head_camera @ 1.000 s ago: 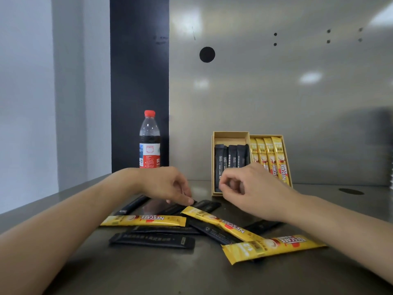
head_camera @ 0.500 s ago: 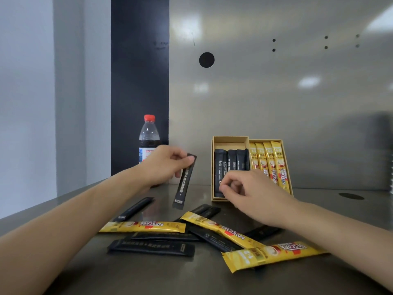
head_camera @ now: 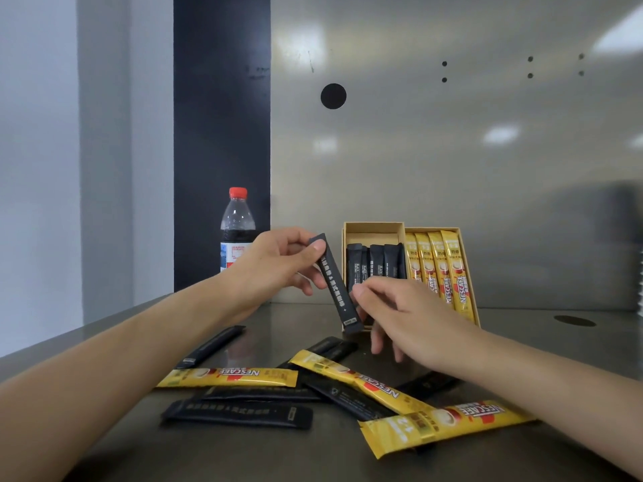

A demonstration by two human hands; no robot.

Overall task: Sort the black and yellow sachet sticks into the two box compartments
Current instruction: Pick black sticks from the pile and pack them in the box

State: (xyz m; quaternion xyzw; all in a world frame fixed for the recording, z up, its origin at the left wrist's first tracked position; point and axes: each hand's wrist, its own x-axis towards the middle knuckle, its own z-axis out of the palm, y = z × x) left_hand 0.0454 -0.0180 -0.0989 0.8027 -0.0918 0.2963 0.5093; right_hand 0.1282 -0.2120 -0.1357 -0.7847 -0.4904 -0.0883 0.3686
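My left hand (head_camera: pixel 278 264) pinches the top end of a black sachet stick (head_camera: pixel 336 285) and holds it tilted in the air just left of the box. A tan two-compartment box (head_camera: pixel 374 228) leans against the back wall; its left compartment holds several black sticks (head_camera: pixel 377 260), its right one several yellow sticks (head_camera: pixel 440 269). My right hand (head_camera: pixel 403 316) hovers in front of the box with relaxed fingers, next to the held stick's lower end, holding nothing. Loose black sticks (head_camera: pixel 236 413) and three yellow sticks (head_camera: pixel 228 376) lie scattered on the metal table.
A cola bottle with a red cap (head_camera: pixel 237 231) stands at the back left, behind my left hand. A dark vertical panel (head_camera: pixel 222 133) and a steel wall rise behind. A round hole (head_camera: pixel 574 320) sits in the table at right.
My left hand picked a black stick off the table, lifted it and carried it right toward the box. My right hand stayed in front of the box and loosened its fingers.
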